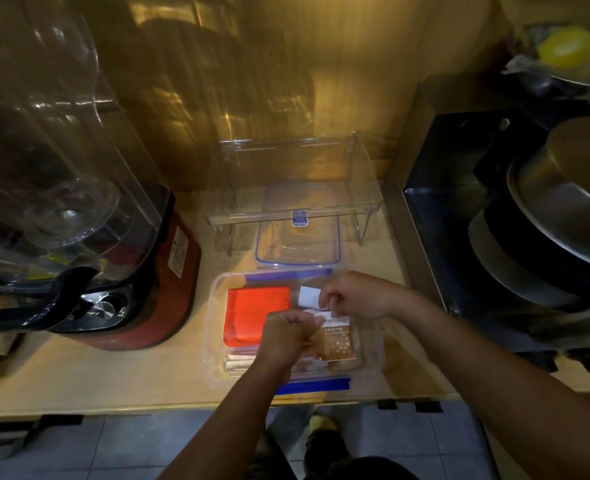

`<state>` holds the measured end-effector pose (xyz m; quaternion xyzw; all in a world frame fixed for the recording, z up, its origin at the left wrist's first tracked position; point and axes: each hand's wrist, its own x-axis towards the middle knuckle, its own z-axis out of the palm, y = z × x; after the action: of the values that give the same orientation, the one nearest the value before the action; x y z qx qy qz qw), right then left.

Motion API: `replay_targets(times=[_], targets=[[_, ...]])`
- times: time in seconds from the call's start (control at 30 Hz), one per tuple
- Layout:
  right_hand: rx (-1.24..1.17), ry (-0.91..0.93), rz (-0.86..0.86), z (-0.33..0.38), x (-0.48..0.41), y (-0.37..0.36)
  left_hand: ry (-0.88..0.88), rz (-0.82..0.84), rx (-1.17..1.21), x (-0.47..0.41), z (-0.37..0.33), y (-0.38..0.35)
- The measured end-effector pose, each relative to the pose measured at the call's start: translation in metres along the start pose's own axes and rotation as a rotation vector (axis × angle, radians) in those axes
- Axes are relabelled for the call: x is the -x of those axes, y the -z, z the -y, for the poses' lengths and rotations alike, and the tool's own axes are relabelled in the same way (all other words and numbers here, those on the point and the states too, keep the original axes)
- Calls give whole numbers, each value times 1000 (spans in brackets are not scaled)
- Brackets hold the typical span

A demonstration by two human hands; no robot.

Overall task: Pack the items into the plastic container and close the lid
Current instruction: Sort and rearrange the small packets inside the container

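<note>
On the pale wooden counter, near its front edge, sits an open clear plastic container with blue latches along its far and near sides. Inside, on the left, a red-orange packet lies flat on top of a stack of thinner flat items whose edges show beneath it. On the right lies a brown packet with white dots and lettering. Both hands hover over the container's middle. The left hand is curled into a loose fist, fingers closed against the left edge of the brown packet; whether it actually grips the packet cannot be told. The right hand is also curled, thumb and fingertips pinching a small white card just above the brown packet. The container's clear lid, blue-rimmed, lies flat behind the container, partly under a clear acrylic riser shelf. A red blender base stands to the left; stacked metal pans sit at right.
</note>
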<state>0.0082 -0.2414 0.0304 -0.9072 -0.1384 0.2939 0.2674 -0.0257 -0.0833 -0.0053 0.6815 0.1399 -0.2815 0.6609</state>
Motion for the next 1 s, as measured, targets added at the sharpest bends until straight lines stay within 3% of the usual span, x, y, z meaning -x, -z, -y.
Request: replay_targets(times=[0.4, 0.63, 0.83, 1.0], targets=[[609, -8, -7, -10, -2, -35, 13, 70, -457, -13, 8, -27], [709, -30, -18, -13, -10, -44, -109, 116, -633, -15, 7, -28], [729, -71, 69, -13, -13, -47, 126, 154, -682, -24, 18, -31], [773, -66, 83, -13, -12, -48, 134, 201, -784, -27, 20, -35]])
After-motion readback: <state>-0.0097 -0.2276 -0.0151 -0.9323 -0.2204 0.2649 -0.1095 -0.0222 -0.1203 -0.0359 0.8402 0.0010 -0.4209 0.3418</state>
